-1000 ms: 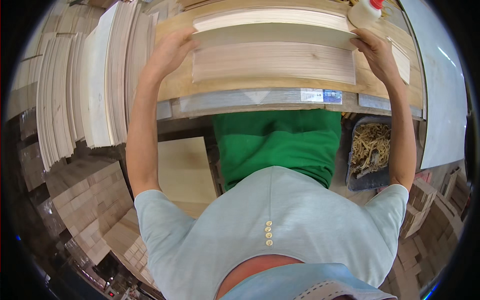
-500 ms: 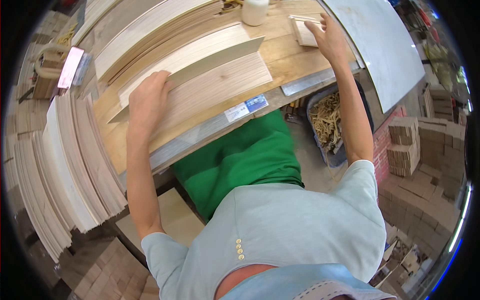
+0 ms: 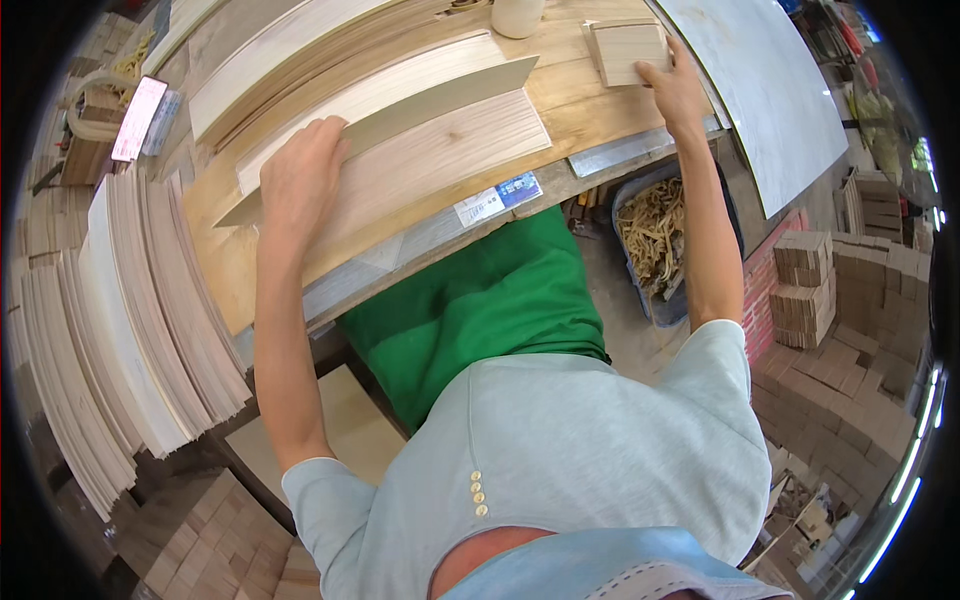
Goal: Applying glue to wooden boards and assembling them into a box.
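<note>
My left hand point(image 3: 298, 180) lies flat, fingers apart, on the left end of a stack of long pale wood veneer sheets point(image 3: 440, 150) on the wooden workbench point(image 3: 570, 85). One thin veneer strip point(image 3: 400, 115) stands tilted on edge along the stack's far side. My right hand point(image 3: 675, 90) reaches to the far right of the bench and rests on the near edge of a small square stack of wood pieces point(image 3: 625, 48). Whether it grips that stack cannot be told.
A white cup point(image 3: 517, 14) stands at the back of the bench. A large pale panel point(image 3: 770, 100) leans at the right. Veneer stacks point(image 3: 130, 330) stand on edge at the left. A bin of wood shavings point(image 3: 655, 235) sits below the bench; cardboard stacks point(image 3: 810, 285) beyond.
The view has swung to the right. My right hand left the end of the veneer stack and moved to the small square stack. My left hand stayed on the veneer.
</note>
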`<state>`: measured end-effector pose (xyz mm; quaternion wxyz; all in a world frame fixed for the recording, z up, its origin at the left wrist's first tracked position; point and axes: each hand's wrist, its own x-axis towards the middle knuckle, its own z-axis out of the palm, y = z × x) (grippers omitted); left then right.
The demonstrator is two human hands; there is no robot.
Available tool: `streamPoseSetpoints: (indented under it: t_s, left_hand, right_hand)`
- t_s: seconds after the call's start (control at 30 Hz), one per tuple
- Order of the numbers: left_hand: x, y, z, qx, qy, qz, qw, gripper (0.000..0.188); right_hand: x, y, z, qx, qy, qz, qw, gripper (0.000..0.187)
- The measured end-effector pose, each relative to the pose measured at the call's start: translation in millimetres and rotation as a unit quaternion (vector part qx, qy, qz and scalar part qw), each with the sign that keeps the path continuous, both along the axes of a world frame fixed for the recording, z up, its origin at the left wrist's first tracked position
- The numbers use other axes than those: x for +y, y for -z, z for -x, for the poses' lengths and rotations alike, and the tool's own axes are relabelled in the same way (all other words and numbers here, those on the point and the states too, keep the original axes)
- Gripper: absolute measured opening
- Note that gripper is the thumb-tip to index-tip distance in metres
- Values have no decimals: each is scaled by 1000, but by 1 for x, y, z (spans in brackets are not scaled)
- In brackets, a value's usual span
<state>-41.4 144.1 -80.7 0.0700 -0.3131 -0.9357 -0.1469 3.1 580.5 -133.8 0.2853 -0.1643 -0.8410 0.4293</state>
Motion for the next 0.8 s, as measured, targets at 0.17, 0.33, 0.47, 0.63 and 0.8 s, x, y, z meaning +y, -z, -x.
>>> streamPoseSetpoints:
  t_s: [0.17, 0.33, 0.47, 0.63, 0.8]
  left_hand:
    - [1, 2, 3, 13, 2, 11, 1000, 18]
    - [0, 4, 4, 9, 1, 12, 1000, 18]
    - [1, 3, 3, 8, -5, 18, 1000, 17]
    - [2, 3, 2, 7, -4, 21, 1000, 16]
    - [5, 1, 3, 3, -6, 10, 1000, 16]
  right_hand:
    - [-60, -25, -37, -43, -66, 106, 991, 41]
    - [-101, -28, -41, -115, -85, -2, 990, 41]
    - [-113, -31, -40, -90, -101, -85, 987, 41]
    - [-123, -33, -41, -95, -113, -77, 986, 40]
    - [-130, -31, -43, -76, -131, -185, 971, 42]
